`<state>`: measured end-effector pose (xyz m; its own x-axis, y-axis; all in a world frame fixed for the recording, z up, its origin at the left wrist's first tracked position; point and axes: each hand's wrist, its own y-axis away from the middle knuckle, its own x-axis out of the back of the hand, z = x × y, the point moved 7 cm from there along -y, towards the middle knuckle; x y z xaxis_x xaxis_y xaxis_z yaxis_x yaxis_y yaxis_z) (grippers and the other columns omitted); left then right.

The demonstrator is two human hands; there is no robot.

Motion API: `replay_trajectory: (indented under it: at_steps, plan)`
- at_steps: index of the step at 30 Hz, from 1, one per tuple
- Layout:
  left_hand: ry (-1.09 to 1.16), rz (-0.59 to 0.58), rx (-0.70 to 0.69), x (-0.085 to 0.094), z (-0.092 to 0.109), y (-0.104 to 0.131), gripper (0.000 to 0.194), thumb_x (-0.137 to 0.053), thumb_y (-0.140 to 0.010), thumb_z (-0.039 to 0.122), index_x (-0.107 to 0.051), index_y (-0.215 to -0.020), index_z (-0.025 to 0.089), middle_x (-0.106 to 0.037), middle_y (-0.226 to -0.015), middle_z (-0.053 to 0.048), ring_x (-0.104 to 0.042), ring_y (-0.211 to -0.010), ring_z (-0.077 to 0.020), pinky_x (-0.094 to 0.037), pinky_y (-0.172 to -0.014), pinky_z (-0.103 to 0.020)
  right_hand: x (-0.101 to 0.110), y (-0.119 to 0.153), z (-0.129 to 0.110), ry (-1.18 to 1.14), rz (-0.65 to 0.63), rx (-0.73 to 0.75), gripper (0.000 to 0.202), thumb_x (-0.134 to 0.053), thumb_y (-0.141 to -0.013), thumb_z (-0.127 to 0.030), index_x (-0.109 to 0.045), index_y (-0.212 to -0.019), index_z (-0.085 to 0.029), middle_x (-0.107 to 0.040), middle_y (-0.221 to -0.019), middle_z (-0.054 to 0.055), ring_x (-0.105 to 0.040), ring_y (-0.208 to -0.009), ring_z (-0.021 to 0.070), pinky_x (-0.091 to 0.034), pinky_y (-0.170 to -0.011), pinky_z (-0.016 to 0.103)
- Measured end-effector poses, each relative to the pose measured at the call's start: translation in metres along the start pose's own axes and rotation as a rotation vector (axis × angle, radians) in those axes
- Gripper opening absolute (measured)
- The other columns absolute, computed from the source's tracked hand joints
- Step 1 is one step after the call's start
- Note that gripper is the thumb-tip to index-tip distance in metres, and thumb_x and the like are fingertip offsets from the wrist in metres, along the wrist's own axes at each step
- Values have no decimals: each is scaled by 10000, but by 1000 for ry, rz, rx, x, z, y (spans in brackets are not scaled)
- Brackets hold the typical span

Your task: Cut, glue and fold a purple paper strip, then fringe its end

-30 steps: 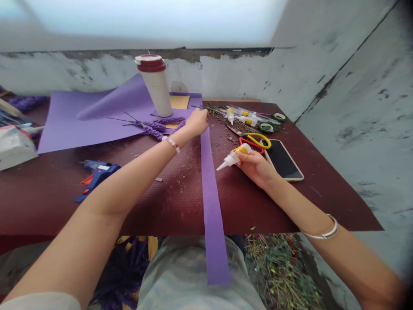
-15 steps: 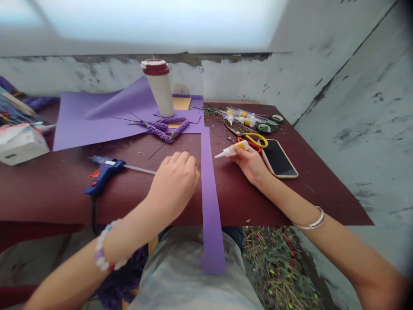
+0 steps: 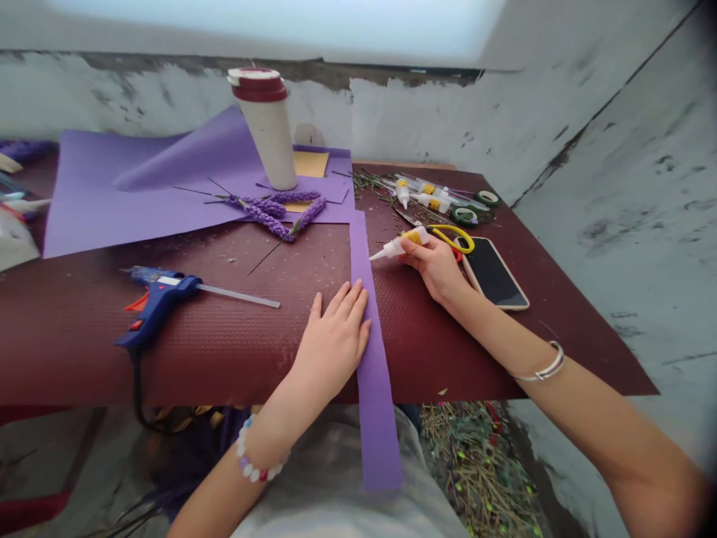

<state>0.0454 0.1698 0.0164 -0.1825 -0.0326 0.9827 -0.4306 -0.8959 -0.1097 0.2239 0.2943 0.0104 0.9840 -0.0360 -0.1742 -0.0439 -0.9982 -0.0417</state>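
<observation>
Purple paper strip: runs from the centre of the frame down to the bottom centre, its near end hanging past the edge of the maroon table, in front of the person's grey shirt.
Left hand: just below centre, palm down, fingers straight and slightly spread — the fingertips rest on the strip, while most of the hand lies to its left.
Right hand: right of centre, pinching a white glue bottle between thumb and fingers.
Nozzle: points left, its tip at the strip's right edge; whether it touches the paper, I cannot tell.
Blue glue gun: left of the frame, a clear glue stick jutting from its back toward the centre.
Purple flowers: upper left of centre, partly on a large purple sheet, near the foot of a white cup with a dark red lid.
Scissors: yellow and red handles, just beyond the right hand — a phone lies beside them.
Upper right: small glue bottles, green tape rolls and cut stems.
</observation>
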Motion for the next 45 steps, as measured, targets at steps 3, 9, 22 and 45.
replay_trajectory:
  at_steps: [3,9,22,45]
  plan:
    - [2,5,6,1,-1,2,523,-306,-1077,277,-472,-1556,147,-383,-1661,-98,-390,-1543,-283,-352,-1232,-612,-2,3,0,25,-8,11,507,-988,-499,-521,-688,-777,-222,-690,-848,2,-632,-838,184,-539,-805,336]
    - [-1,19,0,-1,-1,2,542,-285,-1084,292,-433,-1579,128,-354,-1674,-92,-372,-1553,-271,-346,-1241,-597,-2,0,1,57,-2,22,529,-981,-499,-552,-680,-791,-230,-676,-838,1,-626,-822,193,-524,-759,343]
    - [13,39,-1,0,-1,3,528,-309,-1075,283,-467,-1561,149,-378,-1665,-102,-385,-1546,-279,-354,-1235,-595,0,0,0,104,8,22,522,-961,-503,-563,-657,-770,-235,-639,-811,5,-586,-781,197,-492,-716,353]
    - [-2,20,3,0,0,3,535,-303,-1075,278,-455,-1563,119,-371,-1666,-103,-389,-1543,-283,-358,-1233,-600,-3,1,-3,124,-30,21,484,-951,-511,-546,-661,-732,-228,-625,-788,0,-518,-717,168,-419,-663,332]
